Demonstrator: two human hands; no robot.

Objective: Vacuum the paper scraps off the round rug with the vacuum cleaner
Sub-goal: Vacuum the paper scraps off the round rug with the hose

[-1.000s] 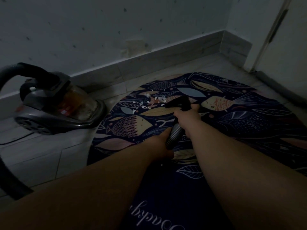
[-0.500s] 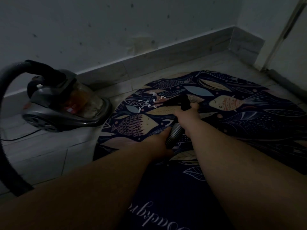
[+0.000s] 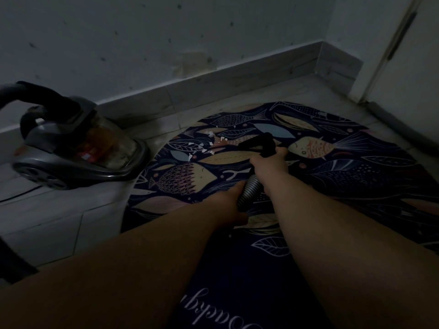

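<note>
A dark round rug (image 3: 356, 176) printed with fish and leaves covers the floor ahead. Several small white paper scraps (image 3: 202, 147) lie on its far left part. My right hand (image 3: 269, 162) grips the black nozzle (image 3: 257, 144) of the vacuum hose, whose mouth points left toward the scraps, a short gap away. My left hand (image 3: 231, 205) holds the ribbed grey hose (image 3: 249, 191) just behind the right hand. The canister vacuum cleaner (image 3: 76, 148) sits on the tiles left of the rug.
A wall with a pale skirting board (image 3: 213, 84) runs behind the rug. A door frame and grey draft strip (image 3: 399, 124) stand at the right. The thick black hose (image 3: 14, 264) loops past the left edge. A thin cable (image 3: 16, 194) lies on the tiles.
The nozzle has pulled back to the right, uncovering scraps left of its mouth. Fewer scraps lie on the rug than a second ago. Both hands keep their grip.
</note>
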